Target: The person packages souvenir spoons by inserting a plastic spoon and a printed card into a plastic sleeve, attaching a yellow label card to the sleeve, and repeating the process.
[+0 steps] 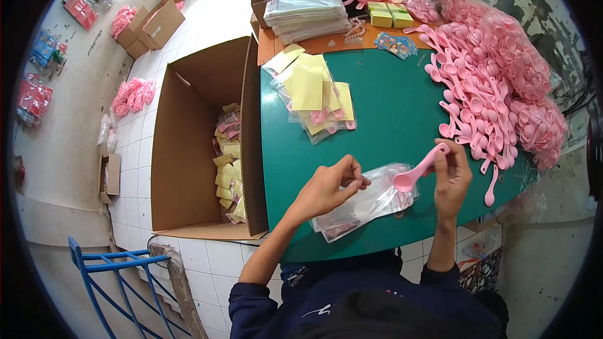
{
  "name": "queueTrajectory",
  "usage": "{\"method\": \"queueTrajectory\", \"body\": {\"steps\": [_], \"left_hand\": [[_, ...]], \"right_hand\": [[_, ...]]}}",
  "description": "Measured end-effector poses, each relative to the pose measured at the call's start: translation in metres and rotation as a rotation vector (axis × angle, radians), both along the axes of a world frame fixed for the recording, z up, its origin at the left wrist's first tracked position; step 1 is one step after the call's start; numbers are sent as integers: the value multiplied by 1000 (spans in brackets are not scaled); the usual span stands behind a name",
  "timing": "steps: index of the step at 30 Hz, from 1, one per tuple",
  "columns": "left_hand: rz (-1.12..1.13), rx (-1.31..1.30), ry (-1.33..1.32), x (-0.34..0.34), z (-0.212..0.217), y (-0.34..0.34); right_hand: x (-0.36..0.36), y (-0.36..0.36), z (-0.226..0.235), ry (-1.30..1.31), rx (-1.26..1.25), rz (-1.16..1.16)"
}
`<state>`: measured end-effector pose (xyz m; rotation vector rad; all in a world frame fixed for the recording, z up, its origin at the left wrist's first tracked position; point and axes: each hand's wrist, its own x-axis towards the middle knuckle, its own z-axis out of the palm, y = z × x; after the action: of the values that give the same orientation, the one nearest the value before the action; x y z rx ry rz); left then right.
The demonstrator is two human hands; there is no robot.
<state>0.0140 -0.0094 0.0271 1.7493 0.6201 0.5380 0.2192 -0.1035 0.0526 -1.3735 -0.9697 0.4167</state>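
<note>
My right hand (451,181) grips a pink plastic measuring spoon (411,177) by its handle, with the bowl over a stack of clear plastic bags (361,208). The stack lies on the green table near its front edge. My left hand (331,188) is closed, thumb and fingertips together at the left side of the stack. Whether a bag's edge is between those fingertips cannot be made out. Farther back lies a pile of filled clear bags (312,91), each with a yellow card and a pink spoon.
A heap of loose pink spoons (474,91) covers the table's right side, backed by bulging bags of spoons (537,122). Left of the table stands a tall open carton (179,150) holding filled bags. Stacked clear bags (304,16), yellow card blocks (389,15) and small picture cards (396,45) sit behind.
</note>
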Motion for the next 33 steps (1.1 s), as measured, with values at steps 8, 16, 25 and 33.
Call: {"method": "queueTrajectory", "body": {"steps": [8,16,25,33], "left_hand": [[-36,-500,-118,-16,13,0],[33,-488,-108,-28,11,-1],[84,-586,-132,-29,6,-9],[60,-606,-222,-34,7,-10]], "right_hand": [[-11,7,-3,-199,-81,-141],[-17,7,-7,-437,-153,20],[-31,9,5,37,70,-8],[-33,17,0,-181,25,-38]]}}
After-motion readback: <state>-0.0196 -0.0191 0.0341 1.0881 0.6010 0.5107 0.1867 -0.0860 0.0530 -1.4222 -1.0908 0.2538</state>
